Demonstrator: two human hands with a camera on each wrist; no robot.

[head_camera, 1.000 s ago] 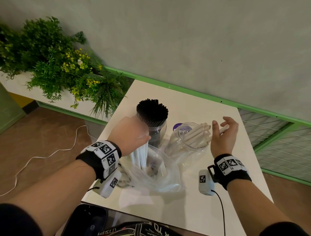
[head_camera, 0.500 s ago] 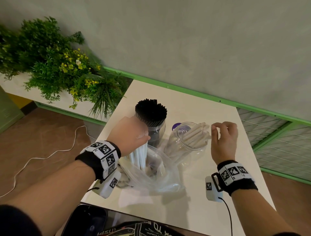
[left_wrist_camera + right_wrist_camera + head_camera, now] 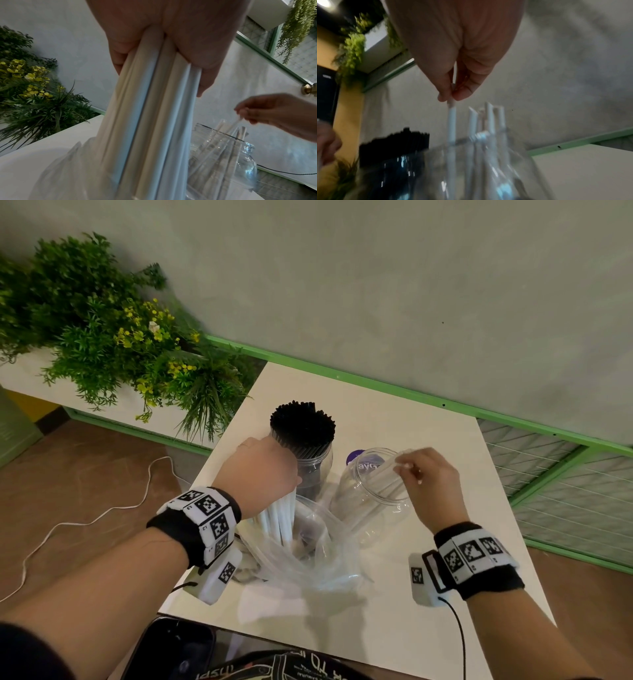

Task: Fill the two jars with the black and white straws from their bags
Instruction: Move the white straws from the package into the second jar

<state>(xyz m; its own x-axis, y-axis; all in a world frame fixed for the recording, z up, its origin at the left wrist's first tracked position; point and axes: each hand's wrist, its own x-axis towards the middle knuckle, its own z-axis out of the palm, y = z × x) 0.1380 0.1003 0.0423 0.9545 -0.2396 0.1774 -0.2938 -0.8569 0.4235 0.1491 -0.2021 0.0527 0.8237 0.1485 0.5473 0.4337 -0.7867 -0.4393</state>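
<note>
Head view: clear jar (image 3: pixel 370 494) label reads "ayG", partly hidden.

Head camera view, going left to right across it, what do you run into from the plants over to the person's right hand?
Planter of green plants → left hand gripping a bundle of white straws → jar of black straws → clear jar with a few white straws → right hand pinching one straw.
</note>
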